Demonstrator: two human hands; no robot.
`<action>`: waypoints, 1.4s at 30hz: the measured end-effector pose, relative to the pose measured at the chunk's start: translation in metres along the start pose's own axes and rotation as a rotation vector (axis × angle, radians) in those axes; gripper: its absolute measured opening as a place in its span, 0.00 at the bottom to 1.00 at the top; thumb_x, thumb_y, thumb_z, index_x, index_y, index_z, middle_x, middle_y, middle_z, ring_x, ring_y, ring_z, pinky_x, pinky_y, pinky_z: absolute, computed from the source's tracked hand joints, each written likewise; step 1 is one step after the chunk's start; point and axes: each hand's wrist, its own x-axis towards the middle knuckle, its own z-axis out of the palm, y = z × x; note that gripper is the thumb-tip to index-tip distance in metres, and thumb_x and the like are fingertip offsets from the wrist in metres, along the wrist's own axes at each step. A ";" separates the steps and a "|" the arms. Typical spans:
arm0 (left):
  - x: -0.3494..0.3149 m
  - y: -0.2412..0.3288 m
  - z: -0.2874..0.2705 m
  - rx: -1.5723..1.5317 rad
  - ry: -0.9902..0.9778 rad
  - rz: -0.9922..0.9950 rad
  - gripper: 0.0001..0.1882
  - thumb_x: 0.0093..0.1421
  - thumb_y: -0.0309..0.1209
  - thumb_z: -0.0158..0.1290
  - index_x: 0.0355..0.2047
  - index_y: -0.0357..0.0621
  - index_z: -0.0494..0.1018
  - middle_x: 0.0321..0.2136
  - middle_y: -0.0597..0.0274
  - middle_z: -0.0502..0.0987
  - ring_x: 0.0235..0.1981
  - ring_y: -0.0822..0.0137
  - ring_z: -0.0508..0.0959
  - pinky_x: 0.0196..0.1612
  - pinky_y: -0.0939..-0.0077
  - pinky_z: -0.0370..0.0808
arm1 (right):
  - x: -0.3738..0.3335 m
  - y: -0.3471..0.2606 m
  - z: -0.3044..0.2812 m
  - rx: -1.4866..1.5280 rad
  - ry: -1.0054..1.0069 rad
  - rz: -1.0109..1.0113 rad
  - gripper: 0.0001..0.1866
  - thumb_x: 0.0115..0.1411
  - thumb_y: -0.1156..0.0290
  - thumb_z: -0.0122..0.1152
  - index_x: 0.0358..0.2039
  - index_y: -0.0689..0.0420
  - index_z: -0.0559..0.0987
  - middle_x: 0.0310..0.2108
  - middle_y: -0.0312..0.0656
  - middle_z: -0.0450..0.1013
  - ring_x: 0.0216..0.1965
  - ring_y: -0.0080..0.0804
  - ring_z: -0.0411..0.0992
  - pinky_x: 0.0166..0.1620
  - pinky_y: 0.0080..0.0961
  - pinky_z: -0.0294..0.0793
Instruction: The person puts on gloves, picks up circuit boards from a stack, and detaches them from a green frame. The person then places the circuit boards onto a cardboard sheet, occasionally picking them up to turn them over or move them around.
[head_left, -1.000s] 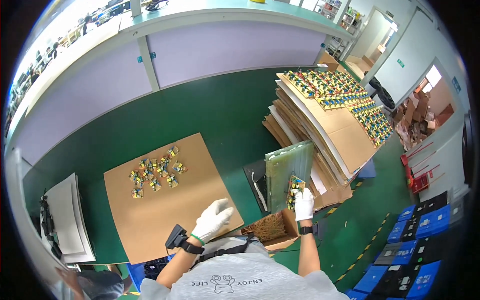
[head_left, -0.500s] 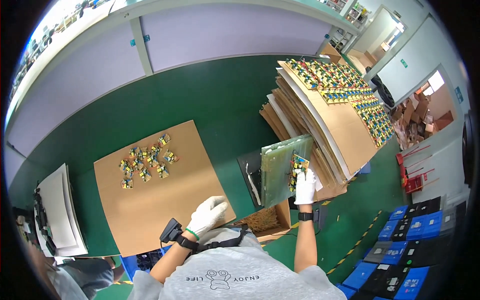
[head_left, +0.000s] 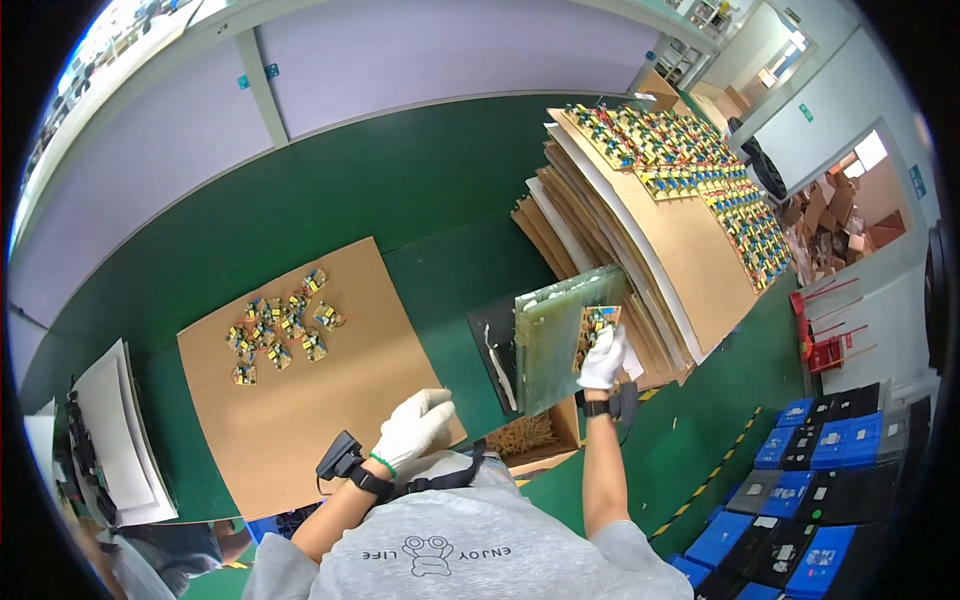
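Note:
My right hand (head_left: pixel 603 360), in a white glove, closes its fingers on a small circuit board (head_left: pixel 600 318) with yellow parts. That board is against the right face of a translucent green slab block (head_left: pixel 550 350) standing upright on the table; the fingers partly cover it. My left hand (head_left: pixel 414 428), also gloved, hovers over or rests on the near right corner of a flat cardboard sheet (head_left: pixel 310 430). Its fingers are loosely curled and apart, with nothing visible in them. Several loose circuit boards (head_left: pixel 280 325) lie in a cluster on the sheet's far half.
Right of the slab block rises a tall stack of cardboard sheets (head_left: pixel 640 260), topped with rows of circuit boards (head_left: pixel 680 150). A black plate (head_left: pixel 490 350) lies left of the block. Below the table edge is an open carton (head_left: pixel 565 440). White sheets (head_left: pixel 115 430) lie at far left.
My right hand has moved slightly left and up along the slab block, with its wrist turned and the board shifted. My left hand keeps its place by the sheet's corner. The whole view has shifted a little.

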 end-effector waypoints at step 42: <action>-0.007 0.102 0.013 0.962 0.071 0.665 0.11 0.50 0.34 0.57 0.35 0.49 0.74 0.26 0.60 0.74 0.29 0.54 0.77 0.31 0.59 0.74 | -0.037 -0.194 -0.053 -0.248 -0.887 -0.768 0.16 0.47 0.59 0.67 0.29 0.55 0.74 0.24 0.42 0.70 0.28 0.40 0.71 0.33 0.35 0.67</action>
